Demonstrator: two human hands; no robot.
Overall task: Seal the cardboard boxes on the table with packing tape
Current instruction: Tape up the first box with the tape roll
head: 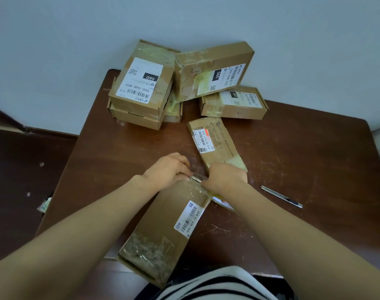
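While left grip (167, 167) and right grip (225, 176) each pinch the tape strip (195, 179) at the far end of the long box (163, 224), uneven pull could wrinkle it — a weak seal.

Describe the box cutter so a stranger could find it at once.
Start at the brown wooden table with cardboard boxes piled by the wall. On its right side, beyond the person's right hand, lies the box cutter. It is the only slim silver-and-black strip, touching no box.
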